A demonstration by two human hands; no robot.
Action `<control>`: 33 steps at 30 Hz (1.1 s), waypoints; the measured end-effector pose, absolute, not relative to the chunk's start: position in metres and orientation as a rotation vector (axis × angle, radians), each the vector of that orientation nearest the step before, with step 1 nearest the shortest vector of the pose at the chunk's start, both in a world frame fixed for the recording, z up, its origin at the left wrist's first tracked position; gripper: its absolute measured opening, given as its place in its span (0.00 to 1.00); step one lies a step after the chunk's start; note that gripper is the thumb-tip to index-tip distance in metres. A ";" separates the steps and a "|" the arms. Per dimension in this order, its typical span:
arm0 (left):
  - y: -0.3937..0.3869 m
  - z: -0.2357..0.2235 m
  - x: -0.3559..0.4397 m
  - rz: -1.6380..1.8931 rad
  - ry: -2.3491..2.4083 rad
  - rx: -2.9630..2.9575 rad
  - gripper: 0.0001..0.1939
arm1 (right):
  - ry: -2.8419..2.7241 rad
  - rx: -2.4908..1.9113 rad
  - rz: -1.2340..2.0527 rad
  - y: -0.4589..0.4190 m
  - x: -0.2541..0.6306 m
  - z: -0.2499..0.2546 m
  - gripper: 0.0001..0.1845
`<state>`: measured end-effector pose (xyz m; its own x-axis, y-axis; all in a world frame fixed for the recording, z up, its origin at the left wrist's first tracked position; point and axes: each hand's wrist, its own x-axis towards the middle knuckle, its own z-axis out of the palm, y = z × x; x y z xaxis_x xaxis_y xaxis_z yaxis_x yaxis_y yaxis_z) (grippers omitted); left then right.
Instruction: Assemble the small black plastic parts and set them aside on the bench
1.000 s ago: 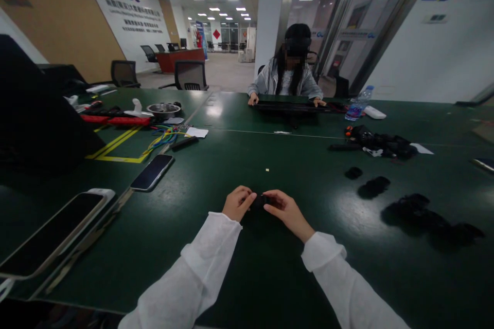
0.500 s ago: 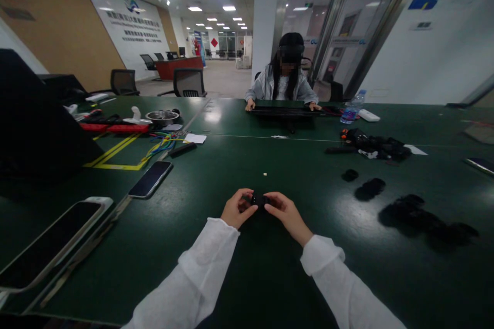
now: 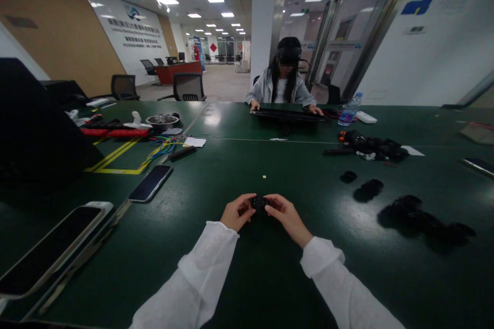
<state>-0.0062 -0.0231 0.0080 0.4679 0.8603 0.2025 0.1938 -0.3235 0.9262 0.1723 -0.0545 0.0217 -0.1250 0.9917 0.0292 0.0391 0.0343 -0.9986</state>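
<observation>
Between my two hands is a small black rounded part [image 3: 259, 202], held just above the green table [image 3: 216, 277]. Its exact kind is too dark to make out. My left hand [image 3: 236, 212] pinches its left side between thumb and fingers. On the other side my right hand [image 3: 284, 214] grips it with thumb and fingertips. A tiny pale square piece [image 3: 264, 177] lies on the table just beyond my hands. To the right rest black parts of similar look: a small one [image 3: 348, 177], a larger one [image 3: 369, 189] and a long jointed one [image 3: 428, 220].
Two phones, one small [image 3: 151, 183] and one large [image 3: 50, 247], lie at left near a metal bowl [image 3: 162, 121] and cables. Across the table a person [image 3: 284, 79] holds a black panel [image 3: 289, 114]. A water bottle [image 3: 349, 110] and a black cluster [image 3: 372, 145] stand at right.
The view has tilted up slightly, so things sit a little lower. My left fingers have shifted slightly on the black part; both hands keep hold of it. The person's panel has tilted a bit.
</observation>
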 end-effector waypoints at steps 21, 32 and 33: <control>-0.026 0.010 -0.005 1.032 0.928 1.818 0.19 | -1.349 -1.177 1.239 -0.054 0.170 0.022 0.14; -0.024 0.011 -0.009 0.932 0.980 1.847 0.16 | -1.415 -1.141 1.286 -0.059 0.170 0.027 0.12; -0.025 0.011 -0.009 0.928 0.966 1.851 0.16 | -1.406 -1.141 1.282 -0.058 0.170 0.027 0.12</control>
